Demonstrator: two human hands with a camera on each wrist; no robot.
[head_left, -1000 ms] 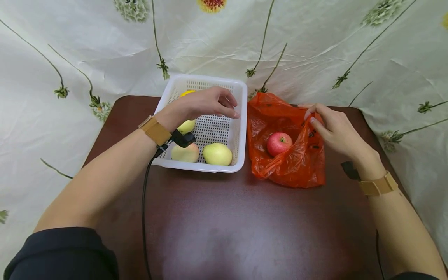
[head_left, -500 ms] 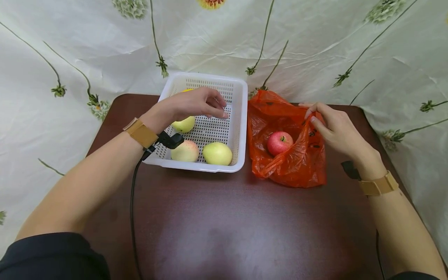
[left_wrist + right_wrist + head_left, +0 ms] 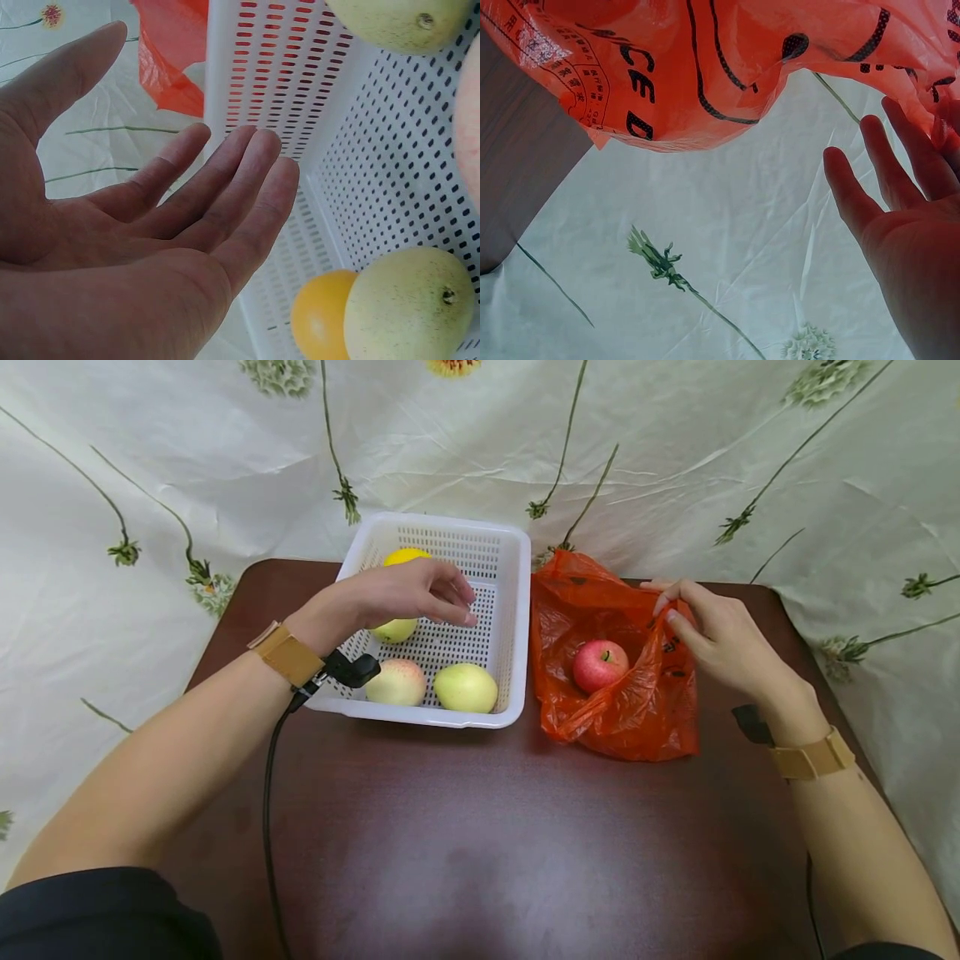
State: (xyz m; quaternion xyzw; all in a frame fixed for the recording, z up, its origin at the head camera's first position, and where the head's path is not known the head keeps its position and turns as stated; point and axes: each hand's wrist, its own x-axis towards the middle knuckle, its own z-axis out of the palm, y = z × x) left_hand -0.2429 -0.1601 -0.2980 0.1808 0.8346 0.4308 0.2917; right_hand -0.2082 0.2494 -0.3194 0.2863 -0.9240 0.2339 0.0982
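Directly above the white basket (image 3: 420,717): left hand (image 3: 405,593), thumb spread wide from loosely bent fingers. Inside the basket: yellow fruit (image 3: 406,556), two pale-green fruits (image 3: 466,688), blushed fruit (image 3: 397,682). Just right of the basket: red plastic bag (image 3: 645,727), edge pinched by right hand (image 3: 712,631), red apple (image 3: 601,666) inside.

White basket (image 3: 427,717): one is seen.
Red bag (image 3: 651,737): one is seen.
Red apple (image 3: 600,667): one is counted.
Yellow-green fruits (image 3: 465,688): two are counted (one is partly covered in the head view).
Pinkish fruit (image 3: 396,682): one is counted.
Yellow fruit (image 3: 407,556): one is counted.
Hands (image 3: 408,591): two are shown.
Wrist straps (image 3: 287,655): two are worn.
Table (image 3: 525,827): one is seen.
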